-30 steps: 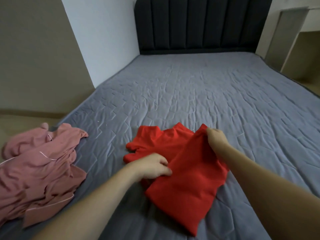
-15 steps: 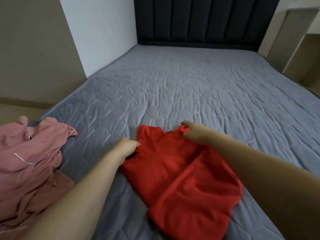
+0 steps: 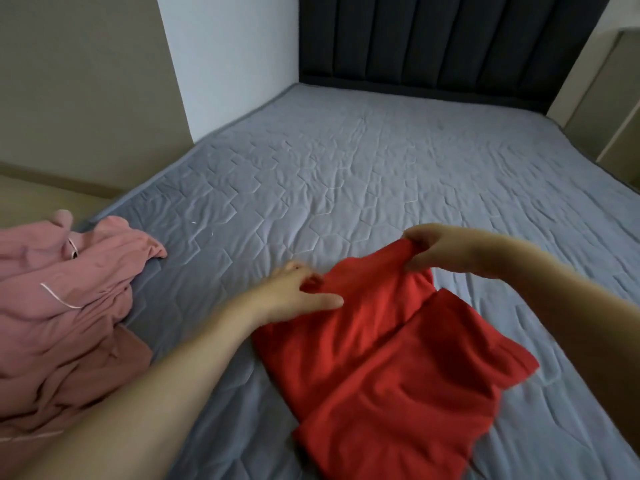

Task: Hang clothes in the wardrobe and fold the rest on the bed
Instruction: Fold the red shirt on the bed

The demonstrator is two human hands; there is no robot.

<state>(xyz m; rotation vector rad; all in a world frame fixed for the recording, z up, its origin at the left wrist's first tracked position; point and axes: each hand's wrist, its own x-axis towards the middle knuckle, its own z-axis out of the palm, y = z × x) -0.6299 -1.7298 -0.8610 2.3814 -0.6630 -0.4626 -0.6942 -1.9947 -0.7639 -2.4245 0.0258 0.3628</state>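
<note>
A red garment point(image 3: 388, 362) lies partly folded on the grey quilted bed point(image 3: 346, 174), near its front edge. My right hand point(image 3: 436, 249) pinches the garment's far top edge and lifts it a little off the bed. My left hand point(image 3: 294, 294) grips the garment's left top corner, thumb stretched across the cloth. A crumpled pink garment with white piping point(image 3: 62, 306) lies in a heap at the bed's left front corner.
A dark padded headboard point(image 3: 433, 43) closes the far end of the bed. A white wall point(image 3: 228, 57) and beige panel point(image 3: 83, 81) stand to the left. Beige furniture point(image 3: 609, 98) stands on the right. Most of the mattress beyond the red garment is bare.
My right hand folded the red garment's right side over to the left and now lifts its top edge. My left hand moved from the garment's middle to its left top corner.
</note>
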